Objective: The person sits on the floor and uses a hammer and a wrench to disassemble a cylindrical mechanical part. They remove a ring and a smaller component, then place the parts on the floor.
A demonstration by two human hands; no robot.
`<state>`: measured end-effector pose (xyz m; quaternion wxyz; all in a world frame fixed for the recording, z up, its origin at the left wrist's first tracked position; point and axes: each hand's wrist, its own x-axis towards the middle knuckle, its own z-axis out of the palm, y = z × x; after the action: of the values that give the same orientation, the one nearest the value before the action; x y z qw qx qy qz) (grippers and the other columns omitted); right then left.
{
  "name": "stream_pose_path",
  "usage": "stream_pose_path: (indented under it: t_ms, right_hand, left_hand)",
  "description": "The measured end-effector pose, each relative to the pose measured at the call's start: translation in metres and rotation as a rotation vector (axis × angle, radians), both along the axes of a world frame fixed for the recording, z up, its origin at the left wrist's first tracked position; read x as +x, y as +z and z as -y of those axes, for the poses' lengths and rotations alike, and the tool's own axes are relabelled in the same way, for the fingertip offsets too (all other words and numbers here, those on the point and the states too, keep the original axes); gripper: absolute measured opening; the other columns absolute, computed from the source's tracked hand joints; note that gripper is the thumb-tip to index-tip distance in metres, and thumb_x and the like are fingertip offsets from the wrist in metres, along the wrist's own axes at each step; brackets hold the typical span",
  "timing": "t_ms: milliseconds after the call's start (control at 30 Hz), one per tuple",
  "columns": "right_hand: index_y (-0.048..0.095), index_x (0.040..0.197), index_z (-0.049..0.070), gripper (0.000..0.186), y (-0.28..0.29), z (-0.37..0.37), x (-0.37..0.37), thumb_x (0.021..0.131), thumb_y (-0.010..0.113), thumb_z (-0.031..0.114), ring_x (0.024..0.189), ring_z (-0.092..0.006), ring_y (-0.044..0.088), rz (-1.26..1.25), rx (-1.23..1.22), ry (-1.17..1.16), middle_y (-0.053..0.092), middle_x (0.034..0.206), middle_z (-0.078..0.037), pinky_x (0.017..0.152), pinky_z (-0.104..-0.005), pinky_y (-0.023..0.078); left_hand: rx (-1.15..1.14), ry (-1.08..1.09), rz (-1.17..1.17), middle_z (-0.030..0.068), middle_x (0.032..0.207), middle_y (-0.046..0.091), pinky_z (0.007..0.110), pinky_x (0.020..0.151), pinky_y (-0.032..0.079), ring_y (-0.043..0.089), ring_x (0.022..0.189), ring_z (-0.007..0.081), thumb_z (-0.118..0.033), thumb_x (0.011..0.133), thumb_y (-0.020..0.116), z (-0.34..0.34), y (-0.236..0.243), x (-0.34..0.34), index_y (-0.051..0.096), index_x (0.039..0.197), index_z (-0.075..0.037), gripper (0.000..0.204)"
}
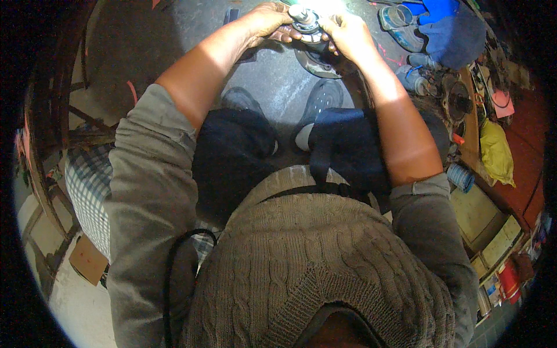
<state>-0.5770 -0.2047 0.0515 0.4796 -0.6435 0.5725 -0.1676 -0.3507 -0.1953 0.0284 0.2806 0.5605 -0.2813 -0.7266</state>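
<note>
At the top middle of the head view, a round metal part [304,22] with a pale cylindrical top is held between my two hands. My left hand [271,24] grips its left side with curled, grimy fingers. My right hand [343,33] holds the right side, thumb and fingers pressed to it. Beneath them a larger dark round piece [316,65] lies on the grey floor [267,75], partly hidden by the part in my hands. The upper area is brightly lit, so fine details of the part are hard to make out.
Sandals [406,32], blue cloth [449,35], metal parts [452,95] and a yellow bag [496,151] lie at the right. My feet [322,101] are below the work. A checked cloth [87,191] and cardboard [87,261] sit at the left.
</note>
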Motion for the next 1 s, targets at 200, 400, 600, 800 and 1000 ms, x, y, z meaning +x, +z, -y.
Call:
stream_pose_path:
  t_ms: [200,400,600,800,1000]
  right_hand:
    - [0.07,0.102,-0.001,0.031,0.003,-0.001,0.0,0.1,0.068,0.03,0.053,-0.0097,0.059,0.037,0.037,-0.019,0.069,0.075,-0.006,0.046,-0.0268,0.047]
    - [0.068,0.099,-0.001,0.033,0.006,0.0,-0.001,0.1,0.068,0.031,0.052,-0.0094,0.057,0.032,0.074,-0.012,0.069,0.075,-0.006,0.045,-0.026,0.045]
    - [0.066,0.092,-0.002,0.031,-0.001,0.0,0.0,0.099,0.068,0.028,0.048,-0.0091,0.052,0.141,0.146,-0.085,0.067,0.073,-0.006,0.041,-0.0259,0.04]
    - [0.065,0.085,-0.003,0.033,0.002,0.0,0.002,0.098,0.069,0.028,0.044,-0.0093,0.048,0.274,0.205,-0.098,0.064,0.067,-0.007,0.039,-0.0255,0.037]
    - [0.065,0.085,-0.004,0.034,0.015,-0.005,0.006,0.098,0.069,0.028,0.043,-0.0097,0.048,0.217,0.168,-0.083,0.063,0.066,-0.007,0.039,-0.0268,0.036]
  left_hand:
    - [-0.038,-0.041,-0.054,0.0135,0.084,0.074,0.033,0.054,0.061,0.069,0.059,0.019,-0.009,0.1,0.06,-0.001,0.0,0.002,0.065,0.114,0.0,0.017]
    - [-0.035,-0.038,-0.12,0.0115,0.091,0.076,0.03,0.056,0.062,0.072,0.068,0.0168,-0.012,0.101,0.062,0.0,0.001,0.001,0.068,0.117,-0.001,0.02]
    - [-0.031,-0.069,-0.092,0.0106,0.093,0.076,0.027,0.056,0.061,0.073,0.071,0.0166,-0.014,0.102,0.062,0.0,0.004,0.003,0.066,0.12,-0.002,0.023]
    - [-0.031,-0.067,-0.102,0.0106,0.098,0.076,0.027,0.057,0.06,0.074,0.074,0.0166,-0.015,0.102,0.063,-0.001,-0.001,0.003,0.066,0.122,-0.003,0.023]
    - [-0.18,-0.11,-0.044,0.0148,0.12,0.073,0.023,0.069,0.061,0.077,0.095,0.0198,-0.012,0.104,0.057,-0.003,-0.012,0.006,0.06,0.131,0.001,0.031]
